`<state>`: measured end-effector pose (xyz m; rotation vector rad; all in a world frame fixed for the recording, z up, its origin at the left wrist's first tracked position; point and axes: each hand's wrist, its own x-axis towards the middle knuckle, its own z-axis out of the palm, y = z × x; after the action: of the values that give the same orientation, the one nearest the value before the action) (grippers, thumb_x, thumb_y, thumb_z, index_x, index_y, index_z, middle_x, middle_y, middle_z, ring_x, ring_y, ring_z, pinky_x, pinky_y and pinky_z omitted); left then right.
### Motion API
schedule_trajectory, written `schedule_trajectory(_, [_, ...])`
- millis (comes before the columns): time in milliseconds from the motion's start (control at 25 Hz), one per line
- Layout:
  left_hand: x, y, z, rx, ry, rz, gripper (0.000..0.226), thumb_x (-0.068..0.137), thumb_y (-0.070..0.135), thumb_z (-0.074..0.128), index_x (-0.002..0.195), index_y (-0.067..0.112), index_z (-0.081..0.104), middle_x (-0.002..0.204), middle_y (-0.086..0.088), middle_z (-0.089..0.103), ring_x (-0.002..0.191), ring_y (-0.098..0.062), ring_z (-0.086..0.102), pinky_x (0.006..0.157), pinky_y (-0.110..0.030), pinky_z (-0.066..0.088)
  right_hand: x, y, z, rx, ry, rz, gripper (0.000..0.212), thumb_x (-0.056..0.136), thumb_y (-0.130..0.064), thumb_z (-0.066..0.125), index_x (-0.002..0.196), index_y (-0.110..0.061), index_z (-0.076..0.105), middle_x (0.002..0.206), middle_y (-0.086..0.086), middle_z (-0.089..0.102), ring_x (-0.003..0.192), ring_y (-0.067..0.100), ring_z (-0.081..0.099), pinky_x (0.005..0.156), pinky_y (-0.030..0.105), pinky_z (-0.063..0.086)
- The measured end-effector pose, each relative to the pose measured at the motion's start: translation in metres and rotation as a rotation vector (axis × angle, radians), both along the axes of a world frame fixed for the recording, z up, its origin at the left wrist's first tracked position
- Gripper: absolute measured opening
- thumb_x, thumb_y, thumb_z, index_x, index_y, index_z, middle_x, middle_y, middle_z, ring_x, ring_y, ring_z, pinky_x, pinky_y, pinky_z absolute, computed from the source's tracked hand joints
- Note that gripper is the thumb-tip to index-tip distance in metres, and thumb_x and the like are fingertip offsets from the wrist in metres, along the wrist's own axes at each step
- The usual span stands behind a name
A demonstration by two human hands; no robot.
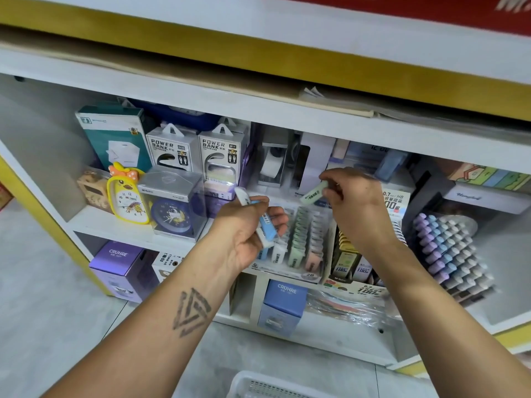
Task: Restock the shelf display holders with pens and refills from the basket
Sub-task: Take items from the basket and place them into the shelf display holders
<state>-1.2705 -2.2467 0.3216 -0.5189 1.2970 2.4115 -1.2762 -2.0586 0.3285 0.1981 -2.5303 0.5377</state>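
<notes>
Above display holder (301, 248), right hand (356, 202) pinches green refill (313, 193), long axis slanting up-right.

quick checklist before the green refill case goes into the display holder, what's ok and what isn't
1. Right hand pinches the green refill case: ok.
2. Case is over the display holder: ok, but not yet lowered into it.
3. Green row has a free slot: cannot tell, it looks packed.
4. Left hand grips the blue and white cases securely: ok.
5. Basket within reach below: ok; contents cannot tell.
</notes>
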Motion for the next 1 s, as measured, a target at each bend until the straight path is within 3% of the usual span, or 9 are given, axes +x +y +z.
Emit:
schedule_trajectory(120, [0.000,0.001,-0.001,0.003,0.005,0.001,0.011,0.100,-0.001,0.048,0.108,0.005,0.054,0.073,-0.020,0.065,0.064,-0.030,0.065,0.063,-0.038,0.056,-0.002,-0.004,-0.005,0.150,0.021,-0.034,0.035,0.086,0.010,0.061,0.116,-0.007,0.068,0.092,0.013,0.071,0.079,0.033,0.066,0.070,0.037,0.055])
schedule_trajectory(240, [0.000,0.001,-0.003,0.007,0.009,0.000,0.012,0.100,-0.002,0.048,0.107,0.005,0.054,0.073,-0.020,0.065,0.065,-0.030,0.065,0.063,-0.038,0.056,-0.007,-0.011,-0.007,0.272,-0.056,-0.090,0.033,0.080,0.015,0.061,0.102,-0.009,0.062,0.073,0.009,0.061,0.063,0.034,0.057,0.056,0.033,0.044])
schedule_trajectory(480, [-0.002,0.003,-0.006,-0.011,0.008,-0.026,0.012,0.100,0.000,0.050,0.108,0.005,0.057,0.072,-0.018,0.068,0.065,-0.030,0.067,0.069,-0.040,0.058,-0.012,-0.026,-0.009,0.373,-0.131,-0.086,0.035,0.074,0.019,0.060,0.096,-0.009,0.062,0.072,0.004,0.047,0.062,0.028,0.048,0.057,0.031,0.035])
schedule_trajectory(720, [-0.004,0.005,-0.008,-0.007,0.003,-0.030,0.010,0.100,0.001,0.050,0.106,0.006,0.057,0.070,-0.016,0.068,0.063,-0.029,0.067,0.065,-0.038,0.058,-0.022,-0.026,-0.012,0.388,-0.217,-0.085,0.030,0.079,0.017,0.053,0.092,-0.008,0.062,0.076,0.006,0.050,0.069,0.025,0.046,0.063,0.029,0.032])
schedule_trajectory(920, [-0.004,0.004,-0.008,0.004,-0.006,-0.025,0.010,0.100,0.001,0.050,0.107,0.006,0.057,0.071,-0.017,0.068,0.064,-0.029,0.067,0.064,-0.038,0.059,-0.027,-0.022,-0.019,0.349,-0.237,-0.058,0.032,0.077,0.020,0.051,0.090,-0.007,0.063,0.083,0.012,0.064,0.072,0.027,0.056,0.062,0.028,0.037])
schedule_trajectory(1000, [-0.003,0.004,-0.008,0.002,-0.005,-0.031,0.011,0.100,0.001,0.051,0.108,0.006,0.057,0.071,-0.017,0.068,0.065,-0.030,0.067,0.064,-0.038,0.059,-0.026,-0.022,-0.022,0.390,-0.251,-0.051,0.032,0.077,0.018,0.051,0.092,-0.007,0.065,0.087,0.013,0.066,0.076,0.029,0.061,0.065,0.032,0.046])
